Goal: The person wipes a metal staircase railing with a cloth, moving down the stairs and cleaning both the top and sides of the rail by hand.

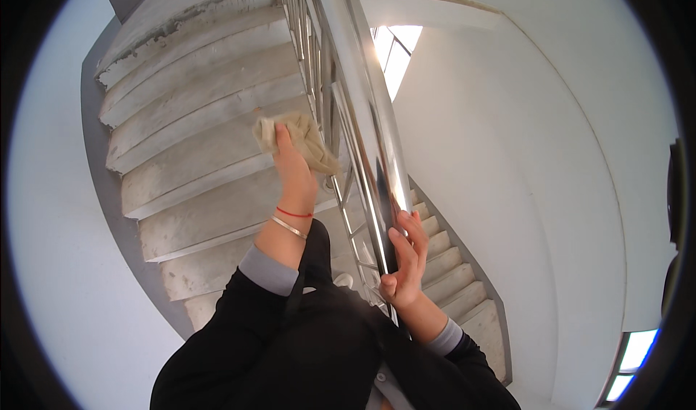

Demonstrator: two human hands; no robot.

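Note:
My left hand (293, 162) holds a crumpled beige cloth (304, 138) over the stairs, just left of the railing, thumb on top of it. A polished metal handrail (375, 132) runs from the top of the view down to my body. My right hand (406, 258) is at the rail's lower, near part, its fingers loosely curved against the right side and holding no cloth. Whether its palm presses on the rail cannot be told.
Worn concrete steps (212, 132) rise on the left beside a white wall (54, 203). Metal balusters (348, 203) stand under the handrail. Another flight of steps (451, 268) lies to the right, along a curved white wall (500, 165).

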